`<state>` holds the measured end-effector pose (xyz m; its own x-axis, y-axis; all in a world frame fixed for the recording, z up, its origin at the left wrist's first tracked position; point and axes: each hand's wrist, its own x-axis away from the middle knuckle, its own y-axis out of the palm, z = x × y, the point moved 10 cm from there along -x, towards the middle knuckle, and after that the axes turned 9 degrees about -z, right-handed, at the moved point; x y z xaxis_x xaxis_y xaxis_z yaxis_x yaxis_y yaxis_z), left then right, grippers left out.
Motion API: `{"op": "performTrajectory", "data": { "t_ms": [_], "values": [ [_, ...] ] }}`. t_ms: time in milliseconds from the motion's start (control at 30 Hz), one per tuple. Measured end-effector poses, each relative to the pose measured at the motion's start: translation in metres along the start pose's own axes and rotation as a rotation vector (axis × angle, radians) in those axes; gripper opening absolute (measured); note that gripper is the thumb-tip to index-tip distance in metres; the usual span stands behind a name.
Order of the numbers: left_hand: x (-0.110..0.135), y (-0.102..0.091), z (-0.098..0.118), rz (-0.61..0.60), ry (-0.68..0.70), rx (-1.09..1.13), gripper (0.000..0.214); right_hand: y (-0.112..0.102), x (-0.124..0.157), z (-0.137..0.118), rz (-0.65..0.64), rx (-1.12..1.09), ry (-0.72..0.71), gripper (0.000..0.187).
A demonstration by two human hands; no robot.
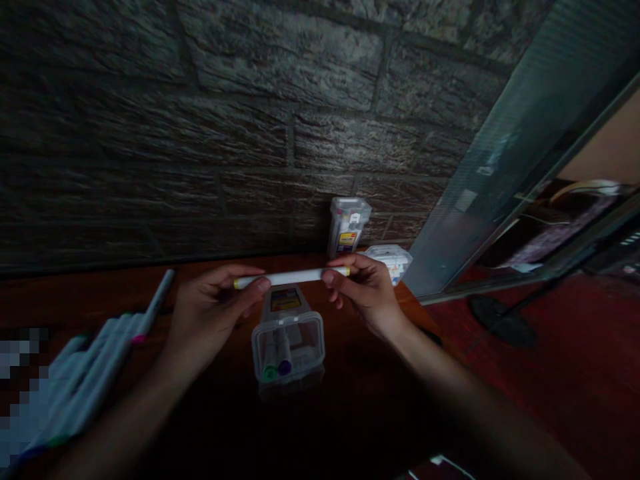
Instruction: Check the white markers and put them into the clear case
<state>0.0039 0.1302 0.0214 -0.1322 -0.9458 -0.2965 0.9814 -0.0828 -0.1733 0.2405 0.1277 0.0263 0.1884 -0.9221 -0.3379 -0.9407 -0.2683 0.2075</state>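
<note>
I hold a white marker with yellow caps level in front of me. My left hand pinches its left end, and my right hand pinches its right end. Just below the marker a clear plastic marker case lies on the dark red table. Its open end faces me, and a green-capped and a purple-capped marker show inside it.
Several loose white markers lie in a pile at the table's left. Another clear case stands upright against the stone wall, with a further case lying beside it. A glass panel rises at the right, and a round black stand base sits on the floor.
</note>
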Motion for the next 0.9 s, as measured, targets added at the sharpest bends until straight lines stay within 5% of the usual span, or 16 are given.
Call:
{"op": "performTrajectory", "data": {
  "t_ms": [267,900],
  "values": [
    [0.002,-0.002,0.006,0.004,-0.009,-0.171,0.032,0.007,0.004,0.005,-0.025,0.022,0.043,0.027],
    [0.000,0.011,0.003,-0.070,0.022,0.217,0.014,0.003,0.003,-0.001,-0.012,-0.019,0.049,0.017]
  ]
}}
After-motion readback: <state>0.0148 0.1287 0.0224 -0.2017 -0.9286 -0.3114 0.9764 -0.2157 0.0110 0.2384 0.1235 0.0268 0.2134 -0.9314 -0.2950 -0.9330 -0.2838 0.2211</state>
